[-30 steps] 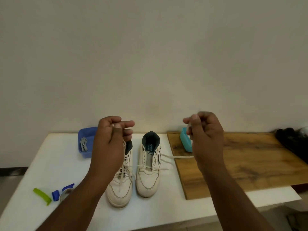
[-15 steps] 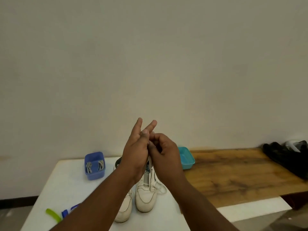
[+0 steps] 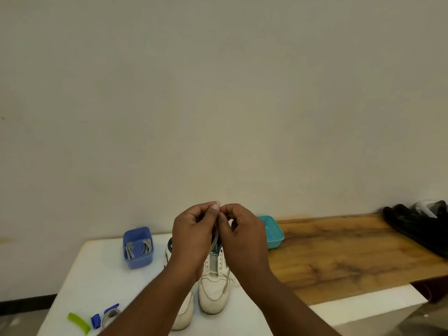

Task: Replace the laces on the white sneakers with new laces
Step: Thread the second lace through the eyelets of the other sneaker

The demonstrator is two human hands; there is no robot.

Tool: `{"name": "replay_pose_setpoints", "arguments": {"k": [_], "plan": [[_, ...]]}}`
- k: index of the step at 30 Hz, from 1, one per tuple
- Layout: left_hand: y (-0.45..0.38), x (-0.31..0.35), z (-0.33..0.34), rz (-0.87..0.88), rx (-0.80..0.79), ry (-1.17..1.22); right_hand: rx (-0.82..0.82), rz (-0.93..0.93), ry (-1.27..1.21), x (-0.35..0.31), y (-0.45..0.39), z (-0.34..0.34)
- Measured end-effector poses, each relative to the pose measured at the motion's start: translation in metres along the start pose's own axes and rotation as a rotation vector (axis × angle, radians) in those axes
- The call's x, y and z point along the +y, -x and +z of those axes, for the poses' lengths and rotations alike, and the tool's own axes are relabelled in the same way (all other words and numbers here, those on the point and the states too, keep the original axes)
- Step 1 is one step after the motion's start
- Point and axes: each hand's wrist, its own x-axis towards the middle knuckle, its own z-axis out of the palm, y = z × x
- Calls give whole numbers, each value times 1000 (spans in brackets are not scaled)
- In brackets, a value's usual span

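Lace (image 3: pixel 214 240): off-white, pinched at its upper end between my left hand (image 3: pixel 194 235) and right hand (image 3: pixel 240 235), both held together above the right sneaker (image 3: pixel 213 284). Fingers of both hands are curled onto the lace; it hangs down toward that sneaker's tongue, with a slack length trailing over its toe side. The upper eyelets of the right sneaker look unthreaded. My judgement is that its old lace is mostly out, not fully free. The left sneaker (image 3: pixel 183 314), just beside it, is largely hidden by my forearm; lacing cannot be told. The blue bin (image 3: pixel 138 248), left of the sneakers, holds grey laces, apparently untouched. The teal tray (image 3: pixel 272 232) sits right of the sneakers.
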Motion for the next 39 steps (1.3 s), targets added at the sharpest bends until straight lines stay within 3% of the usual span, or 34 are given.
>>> {"name": "replay_pose_setpoints", "arguments": {"k": [5, 15, 18, 22, 29, 34, 39], "plan": [[1, -6, -1, 88, -3, -100, -62, -82, 170, 3, 1, -9], [5, -10, 2, 217, -15, -108, -36, -5, -83, 5, 0, -20], [4, -10, 3, 132, -41, -34, -78, 87, -206, -2, -5, -28], [0, -5, 1, 12, -87, 78, -273, 231, -421, -10, -16, -41], [-5, -8, -8, -44, -146, 82, -415, 388, -488, -11, -33, -42], [-7, -29, -13, 126, -345, -121, -271, 194, -437, -28, -56, -50], [-23, -105, -31, 55, -326, -616, -279, -57, -241, -44, -87, -63]]}}
